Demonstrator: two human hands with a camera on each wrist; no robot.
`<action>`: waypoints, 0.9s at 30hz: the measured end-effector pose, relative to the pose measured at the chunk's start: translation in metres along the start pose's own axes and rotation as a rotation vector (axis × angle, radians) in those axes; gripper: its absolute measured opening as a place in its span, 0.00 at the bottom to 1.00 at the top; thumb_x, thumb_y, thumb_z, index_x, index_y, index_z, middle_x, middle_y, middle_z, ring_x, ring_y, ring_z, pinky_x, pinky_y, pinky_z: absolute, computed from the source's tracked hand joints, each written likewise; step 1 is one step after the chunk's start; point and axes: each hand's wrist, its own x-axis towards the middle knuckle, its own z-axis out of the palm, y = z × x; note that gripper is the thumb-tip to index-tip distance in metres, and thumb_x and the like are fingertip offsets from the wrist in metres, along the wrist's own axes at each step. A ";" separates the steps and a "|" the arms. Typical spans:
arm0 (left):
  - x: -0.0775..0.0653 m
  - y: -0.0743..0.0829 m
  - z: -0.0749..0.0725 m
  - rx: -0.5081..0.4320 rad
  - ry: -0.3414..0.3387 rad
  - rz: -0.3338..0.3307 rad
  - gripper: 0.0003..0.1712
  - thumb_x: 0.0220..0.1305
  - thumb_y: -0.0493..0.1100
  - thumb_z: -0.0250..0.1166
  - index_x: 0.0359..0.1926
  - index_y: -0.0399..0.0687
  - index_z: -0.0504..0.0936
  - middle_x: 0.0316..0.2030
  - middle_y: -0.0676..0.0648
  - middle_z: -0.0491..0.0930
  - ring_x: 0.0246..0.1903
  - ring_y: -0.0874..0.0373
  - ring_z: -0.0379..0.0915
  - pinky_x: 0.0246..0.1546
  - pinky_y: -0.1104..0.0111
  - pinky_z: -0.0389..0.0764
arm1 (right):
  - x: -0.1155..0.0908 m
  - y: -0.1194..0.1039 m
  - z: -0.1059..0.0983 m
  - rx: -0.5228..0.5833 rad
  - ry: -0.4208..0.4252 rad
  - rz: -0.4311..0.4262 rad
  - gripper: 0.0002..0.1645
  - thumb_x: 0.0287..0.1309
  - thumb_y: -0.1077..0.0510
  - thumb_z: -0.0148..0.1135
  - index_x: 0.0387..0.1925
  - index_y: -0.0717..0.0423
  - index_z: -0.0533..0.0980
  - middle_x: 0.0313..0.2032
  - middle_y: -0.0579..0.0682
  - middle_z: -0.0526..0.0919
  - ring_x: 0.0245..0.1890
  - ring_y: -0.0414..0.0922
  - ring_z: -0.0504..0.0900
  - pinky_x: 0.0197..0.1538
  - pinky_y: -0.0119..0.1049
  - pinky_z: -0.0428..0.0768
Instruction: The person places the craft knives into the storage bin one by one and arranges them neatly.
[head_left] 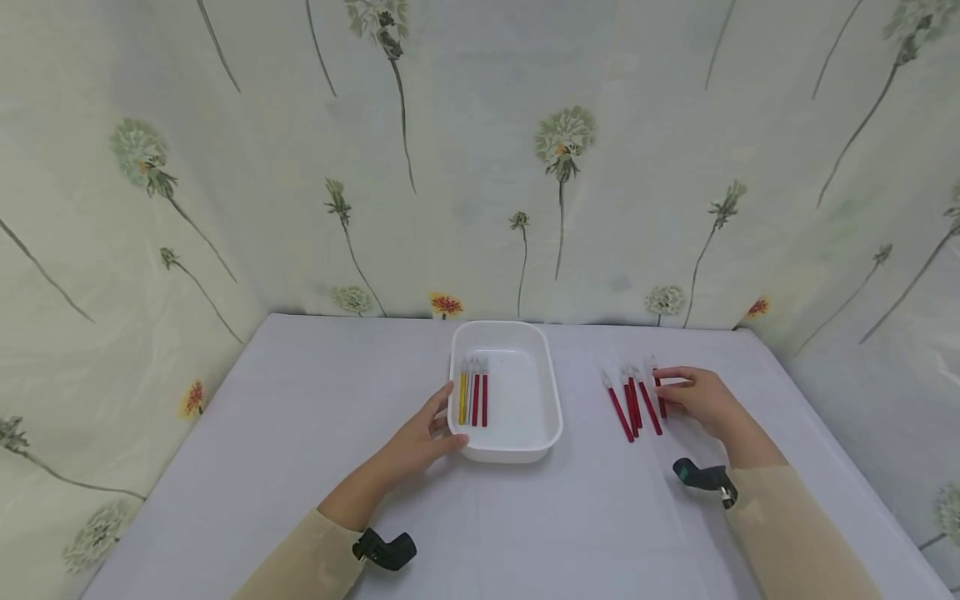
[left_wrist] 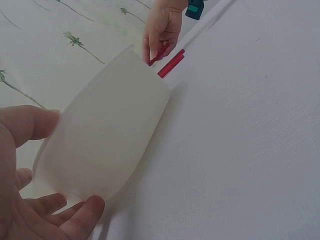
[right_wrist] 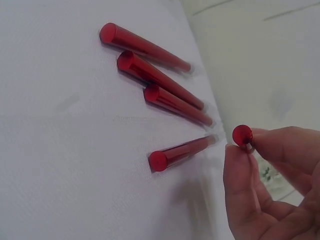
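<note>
My left hand [head_left: 418, 440] grips the near left corner of a white plastic tray [head_left: 522, 456], with the thumb and fingers on its rim and outer wall. Inside, along the left wall, lie a yellow pen [head_left: 462, 398], a pale pen [head_left: 468, 402] and two red pens [head_left: 484, 400], side by side with clear caps pointing away. My right hand [head_left: 699, 402] pinches a red pen [right_wrist: 243, 135] between thumb and fingertips, its flat end facing the right wrist camera. Right beside it, several more red pens [right_wrist: 150, 47] lie on the table in a loose fan.
A white cloth covers the table [head_left: 337, 375]. Behind it and at the sides hangs a curtain [head_left: 465, 167] printed with dandelions. Each wrist wears a dark camera mount [head_left: 384, 550] over a beige sleeve [head_left: 307, 562].
</note>
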 end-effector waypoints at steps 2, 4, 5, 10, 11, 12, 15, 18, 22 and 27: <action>0.000 0.000 0.000 0.002 0.001 0.000 0.54 0.63 0.51 0.71 0.80 0.60 0.47 0.77 0.42 0.53 0.72 0.40 0.58 0.63 0.43 0.69 | -0.004 -0.003 0.000 0.021 -0.002 0.007 0.29 0.69 0.57 0.61 0.66 0.64 0.69 0.56 0.66 0.77 0.43 0.43 0.81 0.46 0.34 0.84; 0.000 -0.001 0.000 0.005 0.004 -0.004 0.54 0.63 0.52 0.71 0.80 0.61 0.47 0.77 0.42 0.53 0.72 0.41 0.59 0.64 0.43 0.69 | -0.007 -0.005 0.000 0.040 -0.008 0.011 0.30 0.69 0.56 0.61 0.67 0.64 0.68 0.57 0.66 0.76 0.43 0.43 0.81 0.46 0.34 0.84; 0.000 -0.002 0.000 0.006 0.005 -0.006 0.54 0.63 0.52 0.71 0.80 0.62 0.47 0.77 0.43 0.53 0.71 0.41 0.59 0.64 0.43 0.68 | -0.009 -0.007 0.000 0.048 -0.012 0.012 0.30 0.69 0.56 0.61 0.68 0.64 0.68 0.57 0.67 0.76 0.43 0.43 0.81 0.45 0.33 0.84; 0.001 -0.003 0.000 0.012 0.009 -0.009 0.54 0.63 0.53 0.71 0.80 0.62 0.47 0.77 0.43 0.53 0.71 0.42 0.60 0.64 0.42 0.68 | -0.018 -0.013 0.001 0.069 -0.030 0.004 0.31 0.69 0.56 0.62 0.68 0.64 0.67 0.57 0.66 0.76 0.43 0.43 0.82 0.45 0.31 0.84; 0.001 -0.003 0.000 0.013 0.009 -0.009 0.54 0.63 0.53 0.71 0.80 0.62 0.47 0.77 0.43 0.53 0.71 0.42 0.60 0.64 0.42 0.68 | -0.020 -0.014 0.002 0.068 -0.032 0.001 0.31 0.69 0.56 0.62 0.68 0.64 0.67 0.57 0.66 0.76 0.43 0.43 0.81 0.45 0.31 0.84; 0.001 -0.003 0.001 0.014 0.009 -0.008 0.54 0.63 0.53 0.71 0.80 0.62 0.47 0.77 0.43 0.53 0.71 0.42 0.60 0.64 0.43 0.68 | -0.021 -0.015 0.002 0.070 -0.034 -0.001 0.31 0.69 0.56 0.61 0.69 0.64 0.67 0.57 0.66 0.76 0.43 0.43 0.82 0.45 0.31 0.84; 0.002 -0.002 0.001 0.014 0.010 -0.015 0.54 0.63 0.53 0.71 0.80 0.63 0.47 0.77 0.44 0.53 0.71 0.43 0.59 0.64 0.43 0.68 | -0.026 -0.018 0.003 0.089 -0.036 -0.001 0.32 0.70 0.55 0.61 0.69 0.64 0.66 0.58 0.66 0.75 0.44 0.43 0.82 0.46 0.31 0.84; 0.001 -0.001 0.001 0.016 0.011 -0.025 0.54 0.62 0.53 0.71 0.80 0.64 0.47 0.77 0.45 0.53 0.71 0.44 0.60 0.64 0.43 0.68 | -0.030 -0.021 0.006 0.127 -0.041 0.001 0.33 0.69 0.54 0.61 0.70 0.63 0.66 0.59 0.65 0.74 0.44 0.43 0.82 0.47 0.31 0.84; 0.000 0.000 0.001 0.015 0.010 -0.028 0.54 0.62 0.52 0.71 0.80 0.64 0.47 0.77 0.45 0.53 0.71 0.44 0.60 0.64 0.43 0.67 | -0.033 -0.025 0.010 0.186 -0.049 -0.003 0.35 0.68 0.54 0.63 0.70 0.64 0.65 0.58 0.63 0.75 0.43 0.41 0.82 0.47 0.32 0.84; 0.000 0.000 0.000 0.003 0.008 -0.020 0.54 0.62 0.52 0.71 0.80 0.64 0.47 0.77 0.44 0.52 0.72 0.43 0.59 0.64 0.42 0.67 | -0.039 -0.034 0.016 0.237 -0.061 -0.035 0.35 0.67 0.55 0.64 0.70 0.66 0.65 0.57 0.62 0.76 0.43 0.39 0.83 0.48 0.33 0.84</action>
